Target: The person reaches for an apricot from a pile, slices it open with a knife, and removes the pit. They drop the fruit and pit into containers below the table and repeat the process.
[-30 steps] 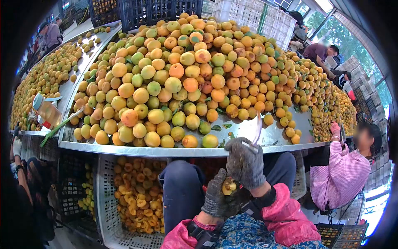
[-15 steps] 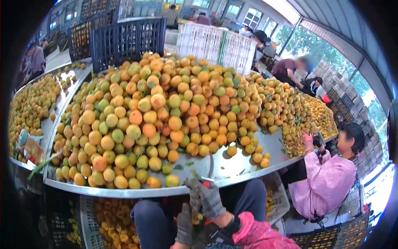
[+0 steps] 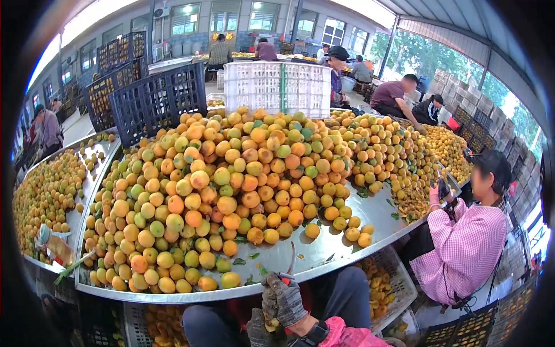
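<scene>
My right hand [image 3: 283,301], in a grey knit glove, is closed at the table's front edge. A thin tool with a red end [image 3: 285,281] shows at the top of its fist. Just below and to the left, my gloved left hand [image 3: 258,328] is closed around a yellow apricot [image 3: 270,322], mostly hidden between the two hands. Both hands are over my lap. Beyond them, a large heap of whole apricots [image 3: 231,191], orange to green, covers much of the metal table [image 3: 306,248].
Slatted crates of apricot halves stand below the table, one crate [image 3: 132,324] left of my legs, another crate [image 3: 404,289] to the right. A black crate [image 3: 156,95] and a white crate [image 3: 277,87] stand behind the heap. At right sits a co-worker in a pink checked shirt [image 3: 462,248].
The view has tilted up, so the table and heap sit lower and more of the hall shows. My hands stay together around the apricot. The co-worker at right has raised their head.
</scene>
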`<state>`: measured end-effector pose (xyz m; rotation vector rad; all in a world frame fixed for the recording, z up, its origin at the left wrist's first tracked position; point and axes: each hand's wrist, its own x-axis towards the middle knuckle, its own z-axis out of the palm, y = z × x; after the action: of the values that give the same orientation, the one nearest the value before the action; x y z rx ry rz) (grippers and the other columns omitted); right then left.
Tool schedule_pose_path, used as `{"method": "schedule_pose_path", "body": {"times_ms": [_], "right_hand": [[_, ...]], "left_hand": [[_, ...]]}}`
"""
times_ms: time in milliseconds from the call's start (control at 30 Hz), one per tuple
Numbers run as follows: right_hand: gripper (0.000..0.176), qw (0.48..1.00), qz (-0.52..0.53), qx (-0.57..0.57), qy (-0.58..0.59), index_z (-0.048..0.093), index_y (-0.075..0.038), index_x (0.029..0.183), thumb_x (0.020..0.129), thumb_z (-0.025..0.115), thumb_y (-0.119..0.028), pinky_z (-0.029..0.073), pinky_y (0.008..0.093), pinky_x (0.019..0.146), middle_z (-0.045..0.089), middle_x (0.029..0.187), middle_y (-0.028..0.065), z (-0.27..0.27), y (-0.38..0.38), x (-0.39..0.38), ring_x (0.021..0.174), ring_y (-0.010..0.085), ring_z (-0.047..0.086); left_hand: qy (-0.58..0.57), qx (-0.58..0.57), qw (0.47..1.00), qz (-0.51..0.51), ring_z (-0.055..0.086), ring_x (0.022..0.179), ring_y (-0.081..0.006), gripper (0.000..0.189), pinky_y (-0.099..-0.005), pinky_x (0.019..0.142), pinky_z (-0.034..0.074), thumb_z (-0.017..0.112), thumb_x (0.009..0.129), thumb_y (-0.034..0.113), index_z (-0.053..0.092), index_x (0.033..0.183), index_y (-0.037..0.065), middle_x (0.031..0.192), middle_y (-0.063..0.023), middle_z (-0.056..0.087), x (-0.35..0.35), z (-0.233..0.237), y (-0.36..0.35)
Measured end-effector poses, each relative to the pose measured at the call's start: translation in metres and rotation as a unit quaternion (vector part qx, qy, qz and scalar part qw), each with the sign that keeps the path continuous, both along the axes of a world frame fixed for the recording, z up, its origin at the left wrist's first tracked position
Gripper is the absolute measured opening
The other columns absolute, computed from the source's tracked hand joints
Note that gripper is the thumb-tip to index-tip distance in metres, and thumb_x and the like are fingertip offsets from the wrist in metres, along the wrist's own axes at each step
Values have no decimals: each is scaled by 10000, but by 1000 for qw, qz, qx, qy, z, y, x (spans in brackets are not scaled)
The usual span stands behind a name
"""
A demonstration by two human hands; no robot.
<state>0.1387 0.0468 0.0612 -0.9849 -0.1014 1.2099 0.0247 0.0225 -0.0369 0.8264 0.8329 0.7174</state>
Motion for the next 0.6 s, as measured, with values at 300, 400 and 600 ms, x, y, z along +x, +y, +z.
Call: {"method": "schedule_pose_path", "body": {"times_ms": [300,400,600], "right_hand": [[140,999,14,-1,-47,662,-72,851,906,616,-193,361,219,417,568,617,-8,-20,-13,10,473,89,510],[116,990,-11,-23,-140,661,-56,831,858,668,-169,411,242,478,583,630,2,-13,-12,4,547,102,550],[226,997,0,58,47,585,-121,796,933,529,-292,352,285,371,417,512,-30,-11,-7,29,398,141,441]], "left_hand": [[-230,-283,931,2,595,619,-154,324,-287,495,465,461,966,367,614,1109,119,793,-12,643,18,27,-12],[16,56,995,83,555,559,-192,174,-325,481,428,528,935,229,605,1017,96,712,-28,590,26,68,-8],[334,657,670,86,571,597,-290,209,-397,505,432,557,837,217,603,1001,96,663,-102,540,31,81,2]]}}
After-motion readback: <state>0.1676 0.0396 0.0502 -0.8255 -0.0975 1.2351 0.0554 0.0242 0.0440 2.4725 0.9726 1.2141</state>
